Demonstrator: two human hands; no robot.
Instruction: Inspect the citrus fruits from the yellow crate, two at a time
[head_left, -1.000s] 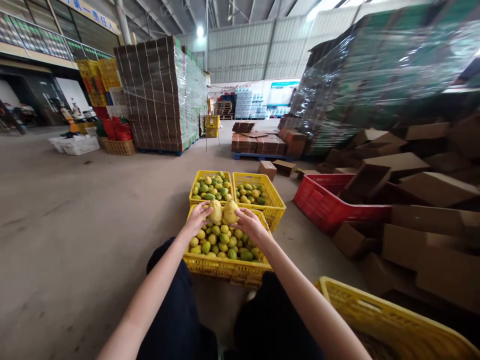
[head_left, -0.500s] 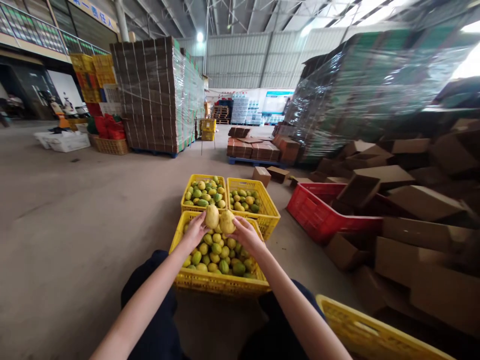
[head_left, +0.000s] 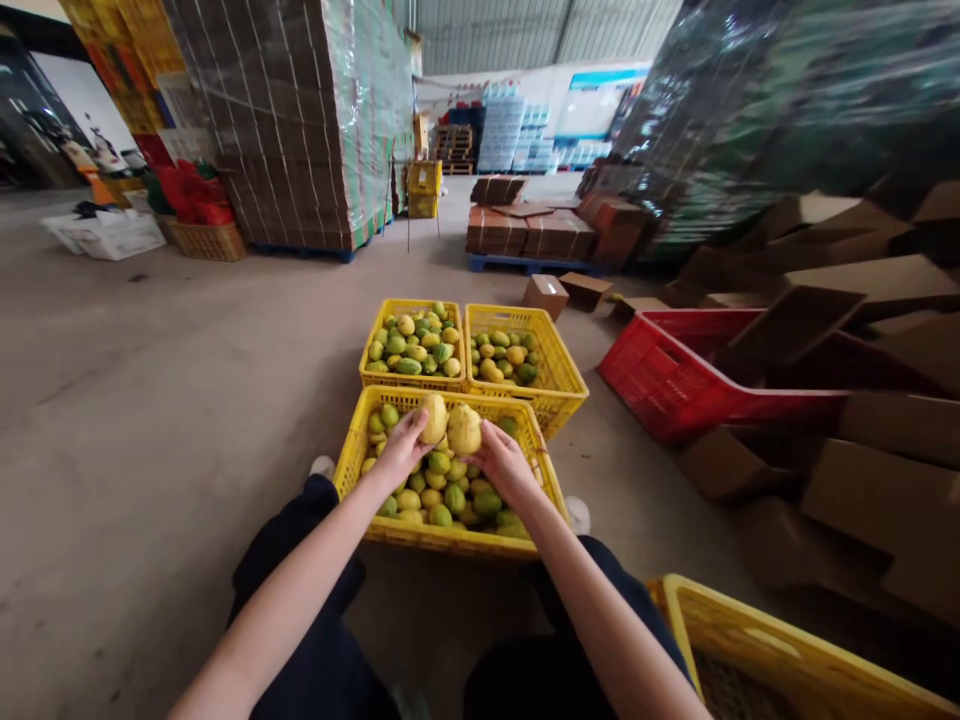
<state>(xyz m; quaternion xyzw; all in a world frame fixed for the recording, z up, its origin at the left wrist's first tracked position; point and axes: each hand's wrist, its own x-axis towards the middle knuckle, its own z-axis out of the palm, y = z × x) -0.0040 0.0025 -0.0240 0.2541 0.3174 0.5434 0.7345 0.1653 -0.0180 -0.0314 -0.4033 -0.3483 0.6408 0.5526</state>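
Note:
My left hand (head_left: 403, 449) is closed on a pale yellow fruit (head_left: 433, 420), thumb on its near side. A second yellow fruit (head_left: 464, 430) is gripped in my right hand (head_left: 504, 461), close beside the first. Both are held above the near yellow crate (head_left: 450, 543), which has many green and yellow fruits (head_left: 439, 490) in it. Behind it stand two more yellow crates, the back left crate (head_left: 412, 381) full of fruit and the back right crate (head_left: 559, 372) partly filled.
A red crate (head_left: 675, 395) and loose cardboard boxes (head_left: 885, 490) lie on the right. Another yellow crate (head_left: 795, 650) is at the lower right. Wrapped stacks (head_left: 262, 120) and a low pallet of flattened cartons (head_left: 529, 235) stand farther back.
The view has tilted down and come closer to the crates. Both hands still hold their fruits over the near crate, and the shoes beside it now show.

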